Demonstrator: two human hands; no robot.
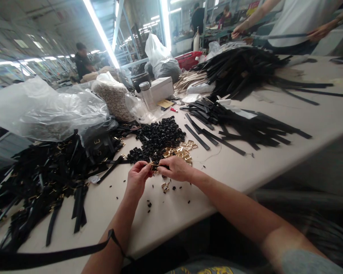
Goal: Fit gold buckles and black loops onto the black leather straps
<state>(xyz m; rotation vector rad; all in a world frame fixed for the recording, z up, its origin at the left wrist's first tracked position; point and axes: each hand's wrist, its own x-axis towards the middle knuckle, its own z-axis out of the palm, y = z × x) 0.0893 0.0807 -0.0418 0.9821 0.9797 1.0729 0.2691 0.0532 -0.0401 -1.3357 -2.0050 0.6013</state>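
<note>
My left hand (137,176) is closed in a pinch on a small gold buckle (153,165) above the table. Close against it, my right hand (175,168) is also closed, its fingertips meeting the buckle; a dark bit shows at them, too small to name. Just behind the hands lie a heap of small black loops (160,137) and a pile of gold buckles (184,151). A few loose buckles (165,186) rest in front, among tiny black pieces (149,205). A black band (60,255) crosses my left forearm.
Black straps with buckles (45,182) are heaped at the left, beside clear plastic bags (51,110). Plain black strips (246,121) lie to the right. A glass jar (146,95) and white box (161,88) stand behind. Across the table, another person (297,23) holds a dark strip.
</note>
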